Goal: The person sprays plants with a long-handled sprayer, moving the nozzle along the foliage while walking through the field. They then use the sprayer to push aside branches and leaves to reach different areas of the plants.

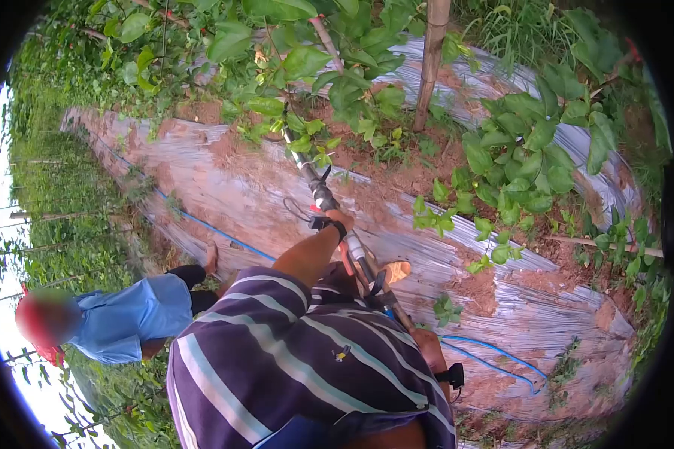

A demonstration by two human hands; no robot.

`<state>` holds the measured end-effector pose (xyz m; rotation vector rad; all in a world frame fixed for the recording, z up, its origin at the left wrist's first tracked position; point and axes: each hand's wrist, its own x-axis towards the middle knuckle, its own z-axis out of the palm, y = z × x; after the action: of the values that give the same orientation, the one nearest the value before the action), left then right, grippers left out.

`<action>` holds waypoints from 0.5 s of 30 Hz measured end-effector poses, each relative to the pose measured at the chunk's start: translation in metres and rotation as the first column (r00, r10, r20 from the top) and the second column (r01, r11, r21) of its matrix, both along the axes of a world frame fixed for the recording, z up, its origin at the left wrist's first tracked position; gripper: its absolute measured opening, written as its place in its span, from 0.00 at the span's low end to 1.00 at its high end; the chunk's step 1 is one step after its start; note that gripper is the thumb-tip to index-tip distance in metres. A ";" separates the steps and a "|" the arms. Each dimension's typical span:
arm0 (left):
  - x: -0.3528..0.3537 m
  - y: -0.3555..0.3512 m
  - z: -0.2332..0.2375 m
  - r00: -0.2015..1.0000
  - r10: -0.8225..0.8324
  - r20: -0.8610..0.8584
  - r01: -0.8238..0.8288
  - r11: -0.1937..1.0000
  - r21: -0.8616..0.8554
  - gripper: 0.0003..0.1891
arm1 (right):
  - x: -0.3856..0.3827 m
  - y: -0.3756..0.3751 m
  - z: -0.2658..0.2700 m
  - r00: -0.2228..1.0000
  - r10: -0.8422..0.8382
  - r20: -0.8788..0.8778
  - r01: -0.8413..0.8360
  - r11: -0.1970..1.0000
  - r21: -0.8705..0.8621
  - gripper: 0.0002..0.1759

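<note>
My left hand [342, 219], with a black band at its wrist, is wrapped round a long pole tool [305, 168]. The tool has grey, white and black sections, with red-orange parts just behind that hand. Its thin dark far end reaches up among the green leaves [307, 63] of a staked plant. Lower down, beside my striped shirt, my right hand [424, 346] grips the rear part of the pole; its fingers are partly hidden. A blue hose [494, 362] shows close by that hand and loops over the ground.
A person in a blue shirt [131, 314] and red headwear stands at the left. Silvery sheeting [532, 322] with soil on it covers the ground. A wooden stake [431, 63] rises ahead, and leafy plants [520, 146] hang at the right. Another blue hose stretch [213, 230] runs along the row.
</note>
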<state>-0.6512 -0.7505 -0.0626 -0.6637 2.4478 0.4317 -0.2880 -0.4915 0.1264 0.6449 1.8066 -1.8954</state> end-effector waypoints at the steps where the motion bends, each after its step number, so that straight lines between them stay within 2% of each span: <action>1: 0.002 0.000 -0.005 0.995 0.057 -0.079 -0.056 0.998 0.023 0.23 | -0.001 0.002 0.001 0.999 0.000 0.043 0.001 1.000 -0.020 0.19; 3: 0.001 0.006 0.005 0.976 0.129 -0.177 -0.126 0.992 0.029 0.21 | -0.010 0.005 0.010 0.997 0.016 0.077 -0.012 0.999 -0.045 0.19; 4: 0.001 0.000 0.012 0.972 0.143 -0.186 -0.141 0.990 0.024 0.21 | -0.013 0.006 0.017 0.987 -0.020 0.161 0.028 0.998 -0.048 0.18; 5: 0.001 -0.006 0.026 0.987 0.129 -0.100 -0.109 0.977 0.181 0.22 | -0.017 0.007 0.020 0.968 -0.054 0.244 0.067 0.997 -0.046 0.17; 6: 0.004 -0.013 0.034 0.995 0.098 -0.016 -0.087 0.938 0.334 0.24 | -0.015 0.007 0.013 0.970 -0.038 0.239 0.052 0.997 -0.052 0.17; 7: 0.008 -0.031 -0.039 0.961 0.240 -0.141 -0.159 0.890 0.428 0.19 | -0.011 0.009 0.006 0.985 -0.011 0.173 -0.004 0.997 0.082 0.16; 8: 0.011 -0.031 -0.029 0.957 0.253 -0.143 -0.171 0.888 0.426 0.19 | -0.010 0.010 0.001 0.994 0.025 0.110 -0.048 0.975 0.219 0.15; 9: 0.015 -0.028 -0.008 0.889 0.455 0.053 -0.372 0.648 0.664 0.12 | -0.013 0.009 0.007 0.993 0.039 0.109 -0.062 0.974 0.218 0.15; 10: 0.017 -0.026 0.005 0.773 0.564 0.292 -0.525 0.307 0.794 0.07 | -0.021 0.006 0.026 0.997 0.027 0.076 -0.050 0.946 0.319 0.15; 11: 0.018 -0.030 -0.015 0.739 0.586 0.334 -0.551 0.239 0.800 0.09 | -0.029 0.003 0.044 0.999 0.015 0.039 -0.030 0.908 0.417 0.15; 12: 0.018 -0.029 0.006 0.734 0.591 0.335 -0.550 0.229 0.803 0.09 | -0.035 0.001 0.058 0.999 0.024 0.035 -0.037 0.906 0.423 0.15; 14: 0.021 -0.028 0.043 0.597 0.639 0.486 -0.666 0.058 0.743 0.12 | -0.045 -0.005 0.077 0.993 0.115 0.004 -0.095 0.796 0.598 0.15; 15: 0.019 -0.038 0.025 0.632 0.637 0.441 -0.628 0.088 0.773 0.13 | -0.046 -0.008 0.076 0.990 0.139 -0.039 -0.085 0.778 0.623 0.15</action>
<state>-0.6323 -0.7886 -0.0376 -1.1551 1.3102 1.9384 -0.3342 -0.4997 0.2028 0.6487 2.4868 -1.2331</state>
